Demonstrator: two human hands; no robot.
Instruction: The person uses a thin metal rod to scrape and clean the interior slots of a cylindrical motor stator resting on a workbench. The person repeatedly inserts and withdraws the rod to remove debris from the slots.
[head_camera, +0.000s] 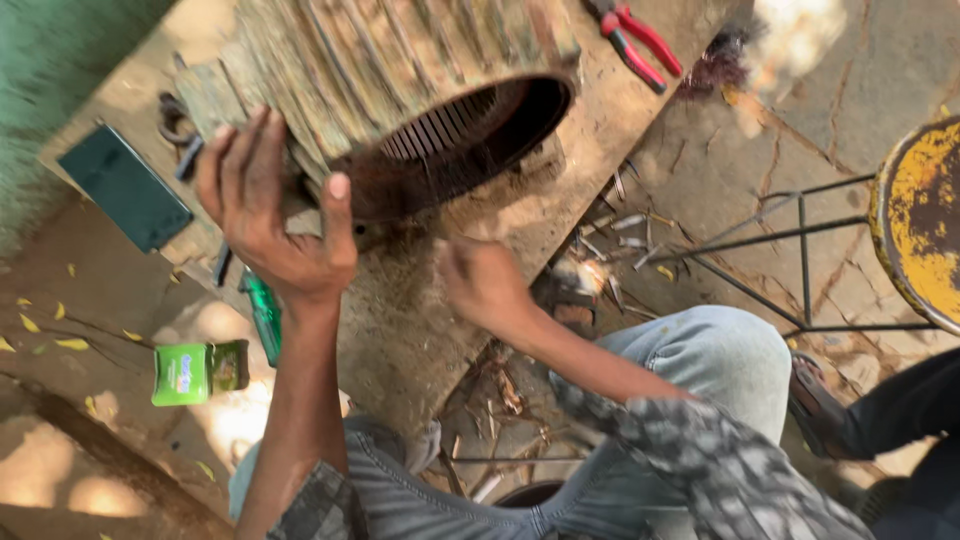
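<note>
here, at the top middle of the frame, the big rusty motor shell (400, 90) lies on the board (420, 330). the left hand (270, 215) grips its rim, fingers wide. the right hand (485, 285) is blurry, so i cannot tell. it looks heavy, stiff and rough; holding the rim seems best.

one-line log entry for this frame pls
left hand: gripping finned motor housing | right hand: blurred, below housing's open end | surface: wooden board | nearby: red pliers, green screwdriver
</note>
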